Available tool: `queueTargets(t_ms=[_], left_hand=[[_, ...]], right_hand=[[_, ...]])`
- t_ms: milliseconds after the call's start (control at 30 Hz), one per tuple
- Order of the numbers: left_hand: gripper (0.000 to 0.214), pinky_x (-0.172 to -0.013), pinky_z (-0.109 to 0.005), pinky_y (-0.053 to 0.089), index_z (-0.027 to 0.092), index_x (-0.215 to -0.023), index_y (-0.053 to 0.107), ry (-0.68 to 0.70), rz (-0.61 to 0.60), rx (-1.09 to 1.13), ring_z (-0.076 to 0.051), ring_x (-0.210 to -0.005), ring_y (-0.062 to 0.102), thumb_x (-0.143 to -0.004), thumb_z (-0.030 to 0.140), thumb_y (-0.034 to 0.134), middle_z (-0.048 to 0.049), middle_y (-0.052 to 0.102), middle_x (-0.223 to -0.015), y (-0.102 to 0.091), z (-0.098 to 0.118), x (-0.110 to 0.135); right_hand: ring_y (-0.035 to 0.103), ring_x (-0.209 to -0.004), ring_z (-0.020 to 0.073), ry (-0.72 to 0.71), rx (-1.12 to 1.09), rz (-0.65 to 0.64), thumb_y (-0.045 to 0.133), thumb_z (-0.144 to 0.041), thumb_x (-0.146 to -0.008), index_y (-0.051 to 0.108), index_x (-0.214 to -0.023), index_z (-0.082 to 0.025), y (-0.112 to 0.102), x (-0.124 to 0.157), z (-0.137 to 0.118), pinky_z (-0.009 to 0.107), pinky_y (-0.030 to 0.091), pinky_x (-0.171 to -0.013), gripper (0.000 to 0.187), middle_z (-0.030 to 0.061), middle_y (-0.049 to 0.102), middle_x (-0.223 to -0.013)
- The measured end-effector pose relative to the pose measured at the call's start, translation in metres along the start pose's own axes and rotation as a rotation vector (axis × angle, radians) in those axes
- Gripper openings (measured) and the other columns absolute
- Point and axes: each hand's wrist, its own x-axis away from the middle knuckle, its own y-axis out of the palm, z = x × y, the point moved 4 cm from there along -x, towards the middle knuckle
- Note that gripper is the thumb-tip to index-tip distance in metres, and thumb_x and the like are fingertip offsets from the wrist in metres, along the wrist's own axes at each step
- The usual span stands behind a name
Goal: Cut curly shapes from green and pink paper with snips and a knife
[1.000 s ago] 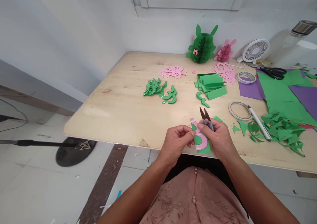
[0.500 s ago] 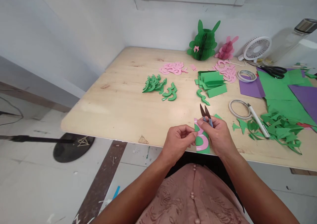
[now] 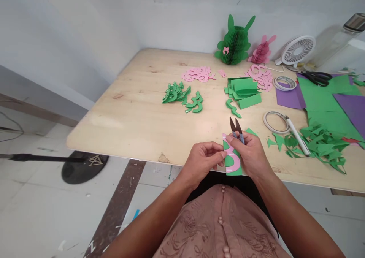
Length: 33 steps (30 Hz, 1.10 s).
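Note:
My left hand pinches the left edge of a green paper piece near the table's front edge. On that green paper lies a curved pink paper cutout, its edges lined up with the green strip. My right hand grips the right side of both papers, thumb on the pink one. Tucked in the same hand are small thread snips, dark blades apart and pointing away from me. A small green scrap pokes out beyond my right fingers.
Green cutouts and pink cutouts lie in piles farther back. Folded green strips sit right of them. Tape rolls, a white pen, green scraps and black scissors are on the right. A green paper rabbit stands behind.
The camera view has tilted slightly downward. Both hands keep hold of the layered papers, and the snips stay in my right hand.

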Motion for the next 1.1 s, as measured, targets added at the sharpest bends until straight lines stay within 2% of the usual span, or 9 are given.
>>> queueTargets(t_ms=[233, 400, 567, 800, 1100], left_hand=[[0.024, -0.047, -0.02, 0.041, 0.013, -0.079, 0.071, -0.041, -0.045, 0.025, -0.011, -0.053, 0.053, -0.067, 0.034, 0.076, -0.0019, 0.061, -0.059, -0.0046, 0.0001, 0.0025], [0.022, -0.045, -0.018, 0.041, 0.013, -0.072, 0.07, -0.052, -0.065, 0.033, -0.008, -0.052, 0.051, -0.071, 0.035, 0.073, -0.0023, 0.061, -0.062, -0.0059, 0.0028, 0.0021], [0.026, -0.044, -0.017, 0.041, 0.013, -0.066, 0.067, -0.072, -0.075, 0.037, -0.008, -0.05, 0.051, -0.069, 0.037, 0.076, -0.0024, 0.061, -0.063, -0.0076, 0.0032, 0.0011], [0.029, -0.044, -0.018, 0.041, 0.012, -0.067, 0.067, -0.122, -0.076, 0.051, -0.006, -0.047, 0.051, -0.063, 0.038, 0.081, -0.0016, 0.061, -0.061, -0.008, 0.0001, -0.0007], [0.028, -0.041, -0.016, 0.039, 0.013, -0.064, 0.064, -0.14, -0.069, 0.036, -0.006, -0.045, 0.052, -0.063, 0.035, 0.081, -0.0007, 0.062, -0.057, -0.0071, 0.0022, -0.004]], right_hand=[[0.038, -0.048, 0.0097, 0.021, 0.012, -0.014, 0.075, -0.04, -0.069, 0.058, -0.065, -0.019, 0.0007, 0.0015, -0.0008, 0.024, 0.029, -0.046, 0.028, -0.0056, 0.045, -0.055], [0.04, -0.05, 0.0099, 0.011, 0.021, -0.025, 0.074, -0.038, -0.07, 0.058, -0.065, -0.018, 0.0017, 0.0024, -0.0015, 0.024, 0.03, -0.047, 0.026, -0.0055, 0.046, -0.055], [0.04, -0.049, 0.0102, 0.008, 0.041, -0.036, 0.073, -0.039, -0.07, 0.059, -0.065, -0.018, 0.0024, 0.0025, -0.0016, 0.025, 0.031, -0.048, 0.025, -0.0052, 0.047, -0.055], [0.04, -0.048, 0.0101, 0.012, 0.039, -0.041, 0.073, -0.04, -0.07, 0.06, -0.066, -0.019, 0.003, 0.002, -0.0011, 0.025, 0.032, -0.046, 0.025, -0.0053, 0.046, -0.054], [0.041, -0.051, 0.0101, -0.015, 0.053, -0.034, 0.073, -0.033, -0.072, 0.064, -0.069, -0.018, 0.0026, 0.0022, -0.0012, 0.024, 0.032, -0.048, 0.017, -0.0048, 0.05, -0.056]])
